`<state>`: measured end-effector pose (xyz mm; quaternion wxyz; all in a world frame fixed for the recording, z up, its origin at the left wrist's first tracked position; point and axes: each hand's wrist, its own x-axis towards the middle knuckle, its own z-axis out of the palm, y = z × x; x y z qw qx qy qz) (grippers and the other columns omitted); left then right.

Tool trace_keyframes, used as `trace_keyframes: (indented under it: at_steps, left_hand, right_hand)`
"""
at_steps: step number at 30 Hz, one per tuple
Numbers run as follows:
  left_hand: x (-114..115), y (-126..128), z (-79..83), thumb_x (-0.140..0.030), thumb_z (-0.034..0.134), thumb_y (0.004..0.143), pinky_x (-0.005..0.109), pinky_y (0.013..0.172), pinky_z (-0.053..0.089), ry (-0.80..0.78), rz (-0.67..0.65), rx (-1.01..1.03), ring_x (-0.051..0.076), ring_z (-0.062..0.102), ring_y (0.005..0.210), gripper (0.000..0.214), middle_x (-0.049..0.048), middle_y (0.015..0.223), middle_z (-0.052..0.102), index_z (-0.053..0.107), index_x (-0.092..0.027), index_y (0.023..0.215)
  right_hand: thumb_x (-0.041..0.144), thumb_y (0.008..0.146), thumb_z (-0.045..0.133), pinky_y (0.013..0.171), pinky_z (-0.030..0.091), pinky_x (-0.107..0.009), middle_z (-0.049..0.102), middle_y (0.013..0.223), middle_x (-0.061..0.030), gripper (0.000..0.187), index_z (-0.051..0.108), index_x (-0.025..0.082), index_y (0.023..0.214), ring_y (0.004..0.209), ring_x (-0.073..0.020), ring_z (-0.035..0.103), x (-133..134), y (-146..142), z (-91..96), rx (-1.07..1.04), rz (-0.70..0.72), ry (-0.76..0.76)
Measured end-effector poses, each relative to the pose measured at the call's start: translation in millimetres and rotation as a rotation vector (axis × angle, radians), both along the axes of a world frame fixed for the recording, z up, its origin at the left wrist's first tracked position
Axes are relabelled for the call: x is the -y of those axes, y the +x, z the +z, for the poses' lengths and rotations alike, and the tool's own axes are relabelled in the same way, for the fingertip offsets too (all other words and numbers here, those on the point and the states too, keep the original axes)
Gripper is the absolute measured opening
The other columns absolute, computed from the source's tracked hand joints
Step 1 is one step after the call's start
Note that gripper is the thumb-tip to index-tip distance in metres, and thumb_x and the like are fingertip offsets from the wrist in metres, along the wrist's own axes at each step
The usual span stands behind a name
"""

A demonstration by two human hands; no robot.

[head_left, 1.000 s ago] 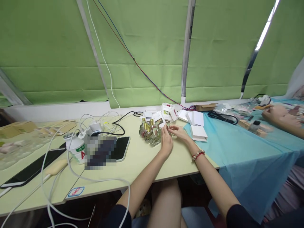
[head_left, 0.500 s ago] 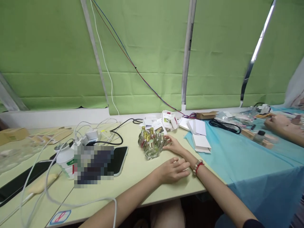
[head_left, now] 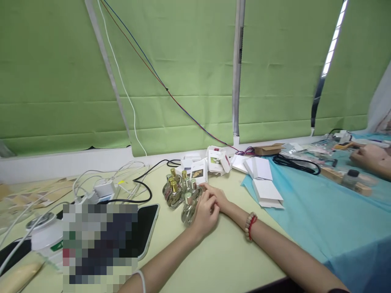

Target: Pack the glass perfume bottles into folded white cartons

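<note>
Several small glass perfume bottles with gold and silver caps stand clustered on the pale table. My left hand (head_left: 207,213), fingers loosely bent and slightly apart, rests against the right side of the front clear bottle (head_left: 188,211). Its fingertips overlap my right hand (head_left: 217,198), which reaches in from the right with fingers stretched along the right side of the cluster, by a silver-capped bottle (head_left: 194,186). The left hand partly hides those fingers. On the cluster's left are gold-capped bottles, one of them a heart-like gold-capped bottle (head_left: 174,196). Neither hand visibly lifts a bottle.
Small white boxes (head_left: 198,173) lie behind the bottles, and an open white box (head_left: 267,193) is at right on blue sheeting (head_left: 308,203). A phone (head_left: 148,224), white jar (head_left: 45,236) and tangled cables lie left. Another person's hand (head_left: 371,156) is far right.
My left hand has moved up to the front bottle and over my right hand's fingers. The bottles are spread a little differently. The view has shifted and come closer.
</note>
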<state>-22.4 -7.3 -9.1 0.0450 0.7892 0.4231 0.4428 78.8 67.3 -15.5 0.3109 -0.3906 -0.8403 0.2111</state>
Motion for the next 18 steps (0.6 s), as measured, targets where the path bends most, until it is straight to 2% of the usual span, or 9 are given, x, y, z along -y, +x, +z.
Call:
trace_keyframes:
  at_steps: [3, 7, 11, 14, 18]
  left_hand:
    - [-4, -2, 2.1, -0.01, 0.043, 0.077, 0.032, 0.073, 0.042, -0.063, 0.029, 0.066, 0.018, 0.049, 0.083, 0.017, 0.0047, 0.081, 0.053, 0.05, -0.018, 0.065]
    - [-5, -4, 5.7, -0.008, 0.042, 0.076, 0.028, 0.067, 0.041, -0.167, -0.043, 0.179, 0.016, 0.051, 0.077, 0.018, 0.0033, 0.078, 0.052, 0.051, -0.018, 0.063]
    - [0, -9, 8.4, -0.008, 0.041, 0.076, 0.026, 0.067, 0.041, -0.13, -0.082, 0.222, 0.014, 0.053, 0.075, 0.02, 0.0026, 0.076, 0.053, 0.05, -0.018, 0.061]
    - [3, -18, 9.0, -0.007, 0.038, 0.078, 0.024, 0.064, 0.041, -0.004, -0.067, 0.093, 0.013, 0.052, 0.071, 0.023, 0.0023, 0.074, 0.052, 0.049, -0.018, 0.061]
    - [-3, -36, 8.0, -0.008, 0.039, 0.078, 0.024, 0.057, 0.036, 0.184, -0.028, -0.338, 0.013, 0.05, 0.066, 0.021, 0.0022, 0.069, 0.054, 0.052, -0.018, 0.066]
  right_hand:
    - [0.018, 0.073, 0.051, 0.069, 0.043, -0.025, 0.068, 0.088, 0.0014, 0.05, 0.049, 0.026, 0.123, 0.076, -0.0171, 0.06, 2, -1, 3.4, 0.018, -0.004, 0.029]
    - [0.015, 0.069, 0.052, 0.067, 0.04, -0.024, 0.068, 0.091, 0.0009, 0.055, 0.049, 0.024, 0.123, 0.079, -0.017, 0.061, 13, 8, 10.2, 0.009, -0.005, 0.07]
    - [0.018, 0.074, 0.051, 0.064, 0.039, -0.023, 0.067, 0.098, -0.001, 0.041, 0.055, 0.023, 0.114, 0.073, -0.0141, 0.059, 20, 13, 14.3, -0.034, -0.071, 0.128]
    - [0.02, 0.079, 0.047, 0.059, 0.037, -0.023, 0.065, 0.097, 0.0006, 0.032, 0.056, 0.024, 0.11, 0.06, -0.01, 0.055, 17, 14, 12.1, -0.097, -0.175, 0.163]
    - [0.021, 0.079, 0.046, 0.059, 0.037, -0.024, 0.063, 0.092, 0.0019, 0.031, 0.055, 0.023, 0.109, 0.057, -0.0089, 0.054, 10, 18, 8.0, -0.168, -0.286, 0.16]
